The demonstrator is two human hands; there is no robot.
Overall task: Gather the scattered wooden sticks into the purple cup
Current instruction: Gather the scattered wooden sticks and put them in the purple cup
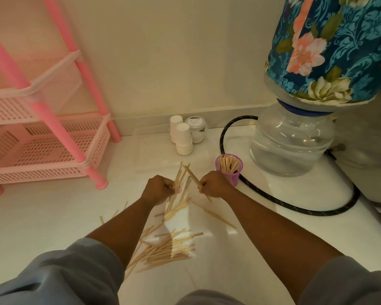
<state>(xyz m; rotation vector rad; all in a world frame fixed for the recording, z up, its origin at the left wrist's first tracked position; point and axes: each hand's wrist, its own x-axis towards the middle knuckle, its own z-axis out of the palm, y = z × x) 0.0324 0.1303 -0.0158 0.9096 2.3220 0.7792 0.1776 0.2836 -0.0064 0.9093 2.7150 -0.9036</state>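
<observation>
Pale wooden sticks (167,249) lie scattered on the white floor, the thickest pile between my forearms. The purple mesh cup (229,169) stands upright just right of my hands, with several sticks standing in it. My left hand (158,190) is closed around a bunch of sticks that fan up and to the right. My right hand (213,183) pinches a few sticks that point up-left and cross the left bunch. It sits just left of the cup's base. More loose sticks (220,217) lie below the right hand.
A pink plastic rack (46,137) stands at the left. Two stacks of white paper cups (183,137) and a small jar (196,128) sit by the wall. A black hose (295,208) loops around the cup. A clear water bottle (293,139) under a floral cover stands at the right.
</observation>
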